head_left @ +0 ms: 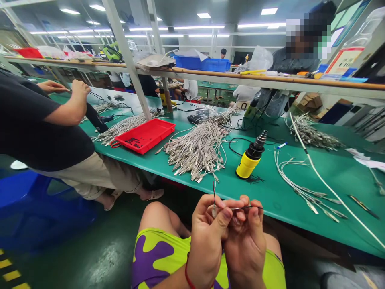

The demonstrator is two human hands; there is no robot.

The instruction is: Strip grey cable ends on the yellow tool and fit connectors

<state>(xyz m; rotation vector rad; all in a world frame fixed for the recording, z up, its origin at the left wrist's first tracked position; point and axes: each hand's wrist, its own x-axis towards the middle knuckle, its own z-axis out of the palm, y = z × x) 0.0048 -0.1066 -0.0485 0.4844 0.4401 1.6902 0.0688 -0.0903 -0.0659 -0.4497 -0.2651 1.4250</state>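
Above my lap, both hands are close together at the bench's front edge. My left hand (207, 233), with a red string at its wrist, pinches a thin cable (214, 211) whose pale connector and dark wire end poke up between the fingers. A thin wire runs across to my right hand (245, 237), whose thumb and fingertips are closed on its dark end. Just beyond lies a big heap of grey-white cables (197, 148) with metal plugs. To its right a yellow and black heat gun (252, 156) stands nozzle up, with short black tubes (255, 179) at its base.
A red tray (147, 136) with small black pieces sits left of the heap. Loose cables (306, 188), a pen (363, 206) and a long white cable (315, 168) lie to the right. A co-worker (39, 124) stands at left. A shelf (192, 74) spans above the bench.
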